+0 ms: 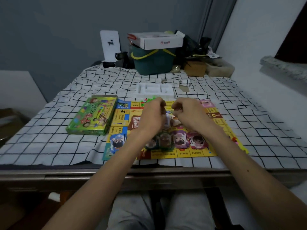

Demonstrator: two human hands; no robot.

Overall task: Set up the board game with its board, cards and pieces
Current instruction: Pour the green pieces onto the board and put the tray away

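Observation:
The yellow game board (199, 153) lies flat on the checked cloth near the table's front edge. Several character cards (180, 138) lie in a row along its near side, and one more (117, 141) lies at its near left corner. A reddish card stack (134, 122) sits on the board's middle. My left hand (152, 113) and my right hand (189, 112) hover close together over the board's centre, fingers curled, together holding a small pale thing (168, 119) that is mostly hidden. Small green pieces (149, 99) lie at the board's far edge.
The green game box (93, 117) lies left of the board. A white foam tray (155, 89) sits behind the board. A teal basket (154, 63) with a white carton, a black mug (121, 56) and dark clutter line the far edge. A wall stands on the right.

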